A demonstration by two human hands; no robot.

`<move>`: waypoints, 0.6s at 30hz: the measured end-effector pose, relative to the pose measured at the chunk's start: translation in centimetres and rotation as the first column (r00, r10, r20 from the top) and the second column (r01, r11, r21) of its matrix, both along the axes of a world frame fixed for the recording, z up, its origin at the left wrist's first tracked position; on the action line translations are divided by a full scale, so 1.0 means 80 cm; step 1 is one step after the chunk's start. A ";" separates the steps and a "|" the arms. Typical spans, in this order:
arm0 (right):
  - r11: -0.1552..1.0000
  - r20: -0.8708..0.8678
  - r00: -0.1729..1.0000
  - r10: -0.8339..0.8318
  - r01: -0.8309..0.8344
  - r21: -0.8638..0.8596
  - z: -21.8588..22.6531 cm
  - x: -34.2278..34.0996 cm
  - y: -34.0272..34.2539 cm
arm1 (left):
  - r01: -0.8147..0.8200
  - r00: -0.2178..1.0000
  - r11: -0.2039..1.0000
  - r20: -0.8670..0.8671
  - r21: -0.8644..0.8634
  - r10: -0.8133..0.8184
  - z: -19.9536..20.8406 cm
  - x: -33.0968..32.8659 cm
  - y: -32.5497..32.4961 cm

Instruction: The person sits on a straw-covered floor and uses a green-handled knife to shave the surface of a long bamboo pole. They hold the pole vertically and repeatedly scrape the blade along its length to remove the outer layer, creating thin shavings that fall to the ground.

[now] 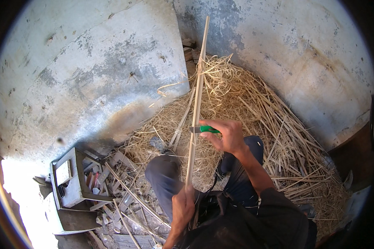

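Observation:
A long pale strip of split bamboo or cane [198,93] runs from my lap up toward the wall corner, with curled shavings [218,74] clinging near its upper part. Low on the strip, my left hand [183,206] is closed around it, near my left knee. My right hand [228,135] grips a green-handled knife [209,129] above my right knee. The knife's short grey blade lies across the strip, touching it about midway along. The strip's lowest end is hidden behind my left hand and dark clothing.
A heap of shavings and thin strips [286,141] fills the corner ahead and to the right. Stained walls [124,62] stand on both sides. At left are a broken box-like cabinet [73,182], rubble [122,203] and loose sticks [133,195].

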State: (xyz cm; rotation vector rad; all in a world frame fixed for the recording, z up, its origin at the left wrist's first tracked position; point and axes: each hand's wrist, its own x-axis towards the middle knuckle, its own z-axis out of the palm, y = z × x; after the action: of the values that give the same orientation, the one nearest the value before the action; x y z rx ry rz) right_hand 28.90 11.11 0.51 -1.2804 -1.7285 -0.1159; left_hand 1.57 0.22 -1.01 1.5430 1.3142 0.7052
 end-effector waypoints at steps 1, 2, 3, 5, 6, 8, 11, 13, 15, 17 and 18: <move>1.000 -0.005 1.000 -0.002 0.002 -0.007 0.002 0.000 0.001 | -0.001 1.000 1.000 -0.002 -0.004 0.001 -0.001 -0.001 -0.001; 1.000 -0.010 1.000 -0.003 0.003 -0.015 0.004 0.000 0.002 | -0.005 1.000 1.000 0.000 -0.005 0.005 -0.001 -0.001 -0.002; 1.000 -0.015 1.000 -0.006 0.006 -0.022 0.006 0.001 0.002 | -0.007 1.000 1.000 0.001 -0.006 0.007 -0.001 -0.001 -0.003; 0.999 -0.004 1.000 -0.013 0.013 -0.045 0.006 0.005 0.005 | -0.006 1.000 1.000 -0.008 -0.008 0.006 -0.002 -0.002 -0.005; 0.998 0.001 1.000 -0.017 0.017 -0.056 0.005 0.007 0.006 | -0.003 1.000 1.000 -0.019 -0.008 0.003 -0.004 -0.003 -0.005; 0.995 -0.013 0.995 -0.099 0.098 -0.035 0.000 0.020 0.018 | 0.017 0.999 1.000 -0.043 -0.027 -0.018 -0.004 -0.005 -0.011; 0.961 0.023 0.967 -0.255 0.256 -0.108 -0.005 0.072 0.050 | 0.063 0.996 0.996 -0.059 -0.067 -0.067 -0.004 -0.004 -0.027; 0.940 0.042 0.951 -0.305 0.308 -0.144 -0.008 0.081 0.059 | 0.071 0.995 0.995 -0.066 -0.068 -0.075 -0.011 -0.008 -0.033; 0.943 0.044 0.952 -0.302 0.306 -0.134 -0.011 0.081 0.063 | 0.068 0.996 0.995 -0.050 -0.069 -0.072 -0.016 -0.010 -0.033; 0.933 0.060 0.942 -0.331 0.336 -0.131 -0.017 0.084 0.066 | 0.071 0.996 0.995 -0.051 -0.071 -0.075 -0.019 -0.011 -0.035; 0.927 0.067 0.936 -0.346 0.352 -0.130 -0.018 0.083 0.066 | 0.076 0.995 0.994 -0.063 -0.074 -0.080 -0.021 -0.013 -0.037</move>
State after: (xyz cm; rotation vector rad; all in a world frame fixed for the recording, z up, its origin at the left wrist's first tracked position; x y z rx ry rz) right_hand 35.55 16.43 -0.90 -1.6949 -1.5492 -0.2328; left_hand 0.55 -2.71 -2.67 1.5625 1.3065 0.5565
